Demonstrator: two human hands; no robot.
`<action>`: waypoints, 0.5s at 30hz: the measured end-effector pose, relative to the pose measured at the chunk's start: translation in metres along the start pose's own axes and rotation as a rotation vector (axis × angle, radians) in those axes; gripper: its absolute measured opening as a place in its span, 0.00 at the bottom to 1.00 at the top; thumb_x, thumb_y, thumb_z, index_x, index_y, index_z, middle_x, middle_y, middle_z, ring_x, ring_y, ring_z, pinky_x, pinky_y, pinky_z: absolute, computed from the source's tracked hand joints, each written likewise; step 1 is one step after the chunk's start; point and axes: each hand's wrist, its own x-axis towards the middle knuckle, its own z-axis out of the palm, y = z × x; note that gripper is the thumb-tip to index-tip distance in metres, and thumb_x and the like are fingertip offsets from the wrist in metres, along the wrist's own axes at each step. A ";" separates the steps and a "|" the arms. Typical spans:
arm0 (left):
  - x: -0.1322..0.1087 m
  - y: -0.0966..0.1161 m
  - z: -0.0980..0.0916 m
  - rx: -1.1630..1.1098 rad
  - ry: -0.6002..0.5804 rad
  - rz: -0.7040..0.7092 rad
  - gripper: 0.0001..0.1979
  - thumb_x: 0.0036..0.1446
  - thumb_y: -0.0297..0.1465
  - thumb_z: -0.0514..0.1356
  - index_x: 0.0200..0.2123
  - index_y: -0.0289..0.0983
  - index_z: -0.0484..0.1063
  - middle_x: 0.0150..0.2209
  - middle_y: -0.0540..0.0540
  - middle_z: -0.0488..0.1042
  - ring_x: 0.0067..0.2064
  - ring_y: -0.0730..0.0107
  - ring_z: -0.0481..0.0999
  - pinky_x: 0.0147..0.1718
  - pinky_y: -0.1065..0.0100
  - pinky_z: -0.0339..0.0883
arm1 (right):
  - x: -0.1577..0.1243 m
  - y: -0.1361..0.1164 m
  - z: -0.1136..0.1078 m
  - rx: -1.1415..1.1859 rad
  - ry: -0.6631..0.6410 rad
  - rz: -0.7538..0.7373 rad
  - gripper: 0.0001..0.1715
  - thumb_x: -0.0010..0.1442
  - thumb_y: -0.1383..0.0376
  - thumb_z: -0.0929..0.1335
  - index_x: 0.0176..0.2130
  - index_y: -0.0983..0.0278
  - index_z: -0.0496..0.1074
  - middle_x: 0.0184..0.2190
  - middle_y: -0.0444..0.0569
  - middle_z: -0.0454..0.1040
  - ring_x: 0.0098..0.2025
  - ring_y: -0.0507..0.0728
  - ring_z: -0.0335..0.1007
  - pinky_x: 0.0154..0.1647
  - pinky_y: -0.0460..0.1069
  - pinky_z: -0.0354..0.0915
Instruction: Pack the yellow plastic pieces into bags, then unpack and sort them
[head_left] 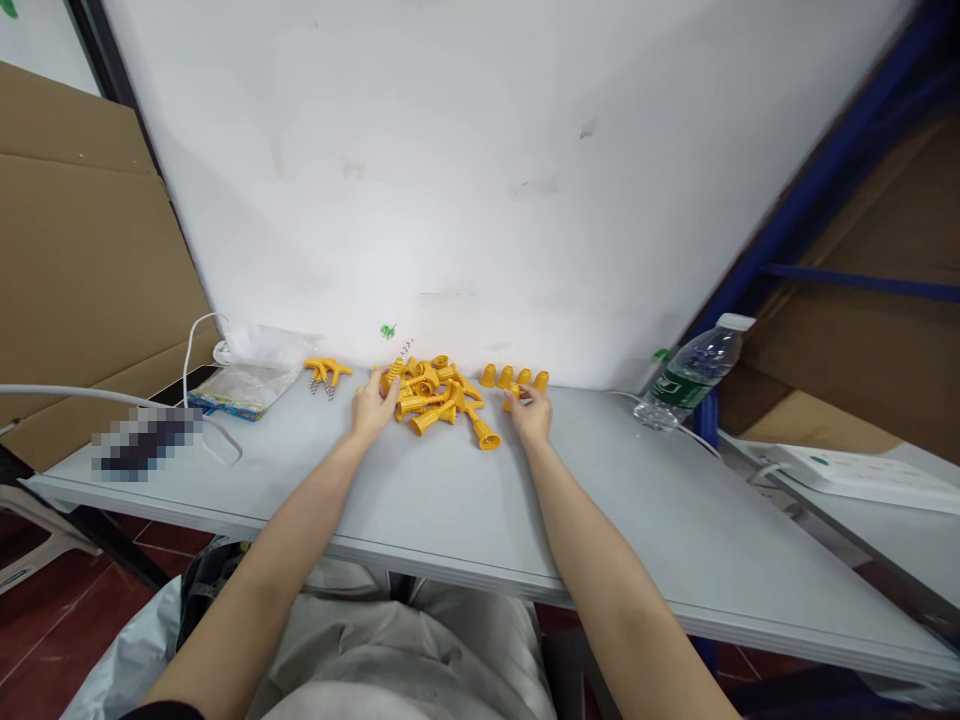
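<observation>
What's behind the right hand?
Behind the right hand: a row of four yellow plastic cup-shaped pieces. The hand covers part of the grey tabletop; nothing visible there.

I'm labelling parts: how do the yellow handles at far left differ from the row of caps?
The handles carry metal spirals; the caps show none. The handles sit bunched together; the caps stand in a row. Both are yellow.

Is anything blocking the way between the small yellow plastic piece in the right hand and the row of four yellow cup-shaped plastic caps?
Nothing visible does: the piece, in the right hand, is just in front of the row of caps. The jumbled pile of yellow plastic parts lies left of that gap.
</observation>
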 end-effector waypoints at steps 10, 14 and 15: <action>0.009 -0.012 0.006 -0.207 0.096 -0.073 0.14 0.60 0.31 0.53 0.46 0.36 0.73 0.33 0.45 0.78 0.34 0.66 0.76 0.36 0.68 0.67 | 0.001 0.010 0.009 0.053 -0.073 0.098 0.14 0.51 0.65 0.67 0.41 0.62 0.72 0.37 0.52 0.73 0.41 0.61 0.72 0.46 0.57 0.66; 0.016 -0.023 0.010 -0.309 0.136 -0.188 0.16 0.57 0.28 0.53 0.47 0.36 0.73 0.33 0.46 0.76 0.30 0.69 0.74 0.33 0.68 0.68 | 0.003 0.016 0.014 0.024 -0.099 0.053 0.09 0.51 0.65 0.67 0.35 0.60 0.72 0.34 0.49 0.73 0.36 0.59 0.71 0.44 0.58 0.67; 0.017 -0.025 0.011 -0.323 0.136 -0.218 0.17 0.56 0.27 0.54 0.49 0.36 0.72 0.32 0.47 0.75 0.28 0.71 0.73 0.31 0.68 0.68 | 0.003 0.016 0.014 0.007 -0.111 0.031 0.08 0.50 0.65 0.66 0.34 0.60 0.72 0.35 0.49 0.73 0.36 0.58 0.71 0.44 0.58 0.68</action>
